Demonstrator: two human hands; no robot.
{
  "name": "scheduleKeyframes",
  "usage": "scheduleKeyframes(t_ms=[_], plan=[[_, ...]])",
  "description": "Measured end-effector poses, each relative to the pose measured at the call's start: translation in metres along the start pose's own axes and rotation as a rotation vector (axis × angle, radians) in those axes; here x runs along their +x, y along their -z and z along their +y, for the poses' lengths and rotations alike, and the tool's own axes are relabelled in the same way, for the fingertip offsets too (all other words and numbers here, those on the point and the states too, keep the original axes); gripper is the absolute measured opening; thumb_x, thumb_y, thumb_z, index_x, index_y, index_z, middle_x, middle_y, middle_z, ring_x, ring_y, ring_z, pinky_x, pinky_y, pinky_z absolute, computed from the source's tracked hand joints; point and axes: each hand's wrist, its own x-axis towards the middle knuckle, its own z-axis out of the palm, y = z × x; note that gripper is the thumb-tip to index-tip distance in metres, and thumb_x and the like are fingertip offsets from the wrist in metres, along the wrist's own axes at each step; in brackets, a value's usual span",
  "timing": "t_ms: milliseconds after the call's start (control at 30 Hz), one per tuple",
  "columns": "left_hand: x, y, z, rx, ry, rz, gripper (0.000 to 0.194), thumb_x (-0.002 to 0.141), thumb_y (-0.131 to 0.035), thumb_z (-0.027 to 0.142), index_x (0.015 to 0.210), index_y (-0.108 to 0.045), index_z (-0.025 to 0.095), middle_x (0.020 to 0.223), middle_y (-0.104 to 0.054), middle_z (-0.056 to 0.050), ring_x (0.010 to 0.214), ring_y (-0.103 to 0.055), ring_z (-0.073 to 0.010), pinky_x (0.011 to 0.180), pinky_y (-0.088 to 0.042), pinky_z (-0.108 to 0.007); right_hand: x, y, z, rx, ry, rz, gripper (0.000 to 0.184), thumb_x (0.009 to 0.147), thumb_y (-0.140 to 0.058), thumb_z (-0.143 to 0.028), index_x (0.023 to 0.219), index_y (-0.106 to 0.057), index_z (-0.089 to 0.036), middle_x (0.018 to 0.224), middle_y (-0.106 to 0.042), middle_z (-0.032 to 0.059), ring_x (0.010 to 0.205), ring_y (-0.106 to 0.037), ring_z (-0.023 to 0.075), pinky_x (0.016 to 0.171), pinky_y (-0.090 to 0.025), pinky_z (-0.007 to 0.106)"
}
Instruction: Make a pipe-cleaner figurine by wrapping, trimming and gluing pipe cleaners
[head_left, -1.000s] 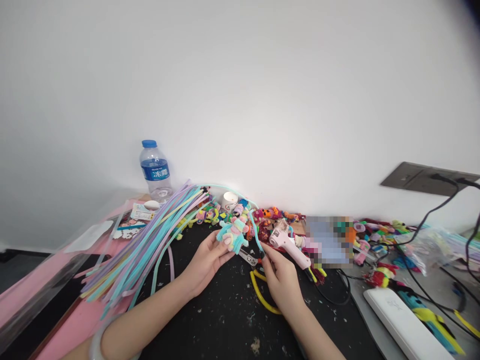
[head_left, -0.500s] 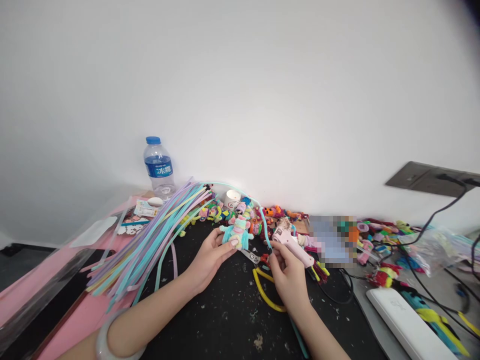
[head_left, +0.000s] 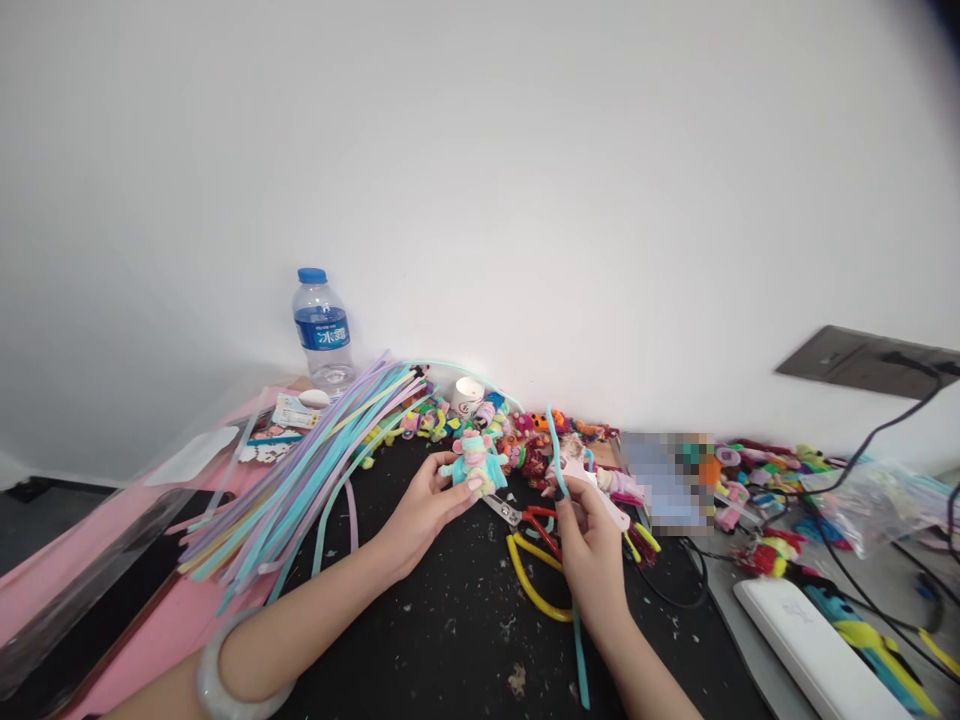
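Observation:
My left hand (head_left: 421, 512) is closed around a small fuzzy figure (head_left: 475, 462) in pastel blue, pink and yellow, held just above the black mat (head_left: 450, 620). My right hand (head_left: 589, 535) pinches a light blue pipe cleaner (head_left: 555, 448), which sticks up above the fingers and trails down past the wrist. Under that hand lie pliers with yellow handles (head_left: 529, 570). A pink glue gun (head_left: 600, 485) rests just behind the right hand.
A fan of pastel pipe cleaners (head_left: 300, 470) lies at the left over a pink board (head_left: 157, 630). A water bottle (head_left: 324, 335) and a white cup (head_left: 468, 395) stand by the wall. Small fuzzy figures, cables and a white power strip (head_left: 810, 650) crowd the right.
My right hand has drawn the blue pipe cleaner to the right and towards me, so more of it now hangs below the hand. The left hand keeps hold of the figure.

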Motion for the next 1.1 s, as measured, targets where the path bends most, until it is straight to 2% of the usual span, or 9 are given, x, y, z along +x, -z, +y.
scheduleKeyframes(t_ms=[100,233,333,500,800,933,1033,1100], plan=[[0.000,0.000,0.001,0.012,0.018,0.000,0.040,0.072,-0.072,0.025,0.104,-0.049,0.021,0.104,-0.063,-0.005,0.100,-0.061,-0.0178,0.092,-0.046,-0.035,0.002,0.003,-0.003,-0.043,0.038,0.038,0.024,0.088,-0.046,-0.035,0.096,-0.060,-0.018,0.086,-0.064,0.0058,0.079,-0.057,0.0205,0.072,-0.044,0.031],[0.000,0.001,0.000,0.035,0.018,0.002,0.041,0.072,-0.072,0.027,0.105,-0.050,0.021,0.104,-0.063,-0.005,0.099,-0.061,-0.0182,0.091,-0.047,-0.036,0.003,0.005,-0.004,-0.080,0.034,0.057,0.030,0.089,-0.044,-0.038,0.091,-0.064,-0.016,0.078,-0.064,0.0055,0.075,-0.057,0.0207,0.072,-0.043,0.032],[0.000,0.001,0.000,0.059,0.005,-0.006,0.043,0.071,-0.073,0.026,0.107,-0.050,0.020,0.106,-0.064,-0.006,0.101,-0.060,-0.0193,0.093,-0.045,-0.037,0.003,0.004,0.000,-0.086,0.034,0.062,0.028,0.087,-0.047,-0.037,0.090,-0.064,-0.015,0.074,-0.063,0.0050,0.069,-0.056,0.0199,0.068,-0.044,0.032],[0.002,0.002,0.001,0.154,-0.050,-0.004,0.049,0.066,-0.076,0.024,0.109,-0.053,0.017,0.110,-0.064,-0.009,0.106,-0.058,-0.0232,0.100,-0.039,-0.040,0.002,0.001,0.004,0.004,-0.054,0.058,0.024,0.085,-0.050,-0.034,0.095,-0.061,-0.016,0.073,-0.062,0.0045,0.055,-0.053,0.0158,0.053,-0.043,0.029],[0.002,0.001,0.007,0.203,-0.105,0.028,0.045,0.065,-0.076,0.027,0.105,-0.058,0.019,0.113,-0.063,-0.010,0.110,-0.055,-0.0263,0.098,-0.039,-0.041,0.002,0.000,0.002,0.029,-0.067,0.068,0.024,0.084,-0.051,-0.036,0.094,-0.060,-0.016,0.082,-0.064,0.0071,0.063,-0.057,0.0179,0.053,-0.044,0.028],[0.006,0.005,0.011,0.309,-0.200,0.007,0.045,0.070,-0.071,0.026,0.110,-0.052,0.023,0.114,-0.061,-0.007,0.109,-0.056,-0.0241,0.096,-0.040,-0.038,0.002,0.000,0.003,0.007,-0.050,0.066,0.024,0.084,-0.051,-0.036,0.093,-0.061,-0.016,0.082,-0.065,0.0072,0.068,-0.058,0.0192,0.058,-0.046,0.030],[0.010,0.011,0.014,0.413,-0.262,-0.001,0.038,0.073,-0.067,0.027,0.107,-0.052,0.023,0.109,-0.062,-0.007,0.108,-0.056,-0.0242,0.092,-0.043,-0.035,0.002,0.000,0.002,0.005,-0.030,0.073,0.024,0.083,-0.052,-0.035,0.092,-0.062,-0.016,0.079,-0.065,0.0070,0.069,-0.059,0.0199,0.061,-0.047,0.031],[0.013,0.014,0.016,0.434,-0.288,0.022,0.034,0.072,-0.068,0.027,0.102,-0.052,0.022,0.113,-0.061,-0.007,0.107,-0.057,-0.0244,0.090,-0.044,-0.034,0.002,0.000,0.001,0.009,-0.021,0.082,0.024,0.082,-0.053,-0.035,0.092,-0.063,-0.016,0.076,-0.065,0.0065,0.067,-0.059,0.0198,0.059,-0.047,0.031]])
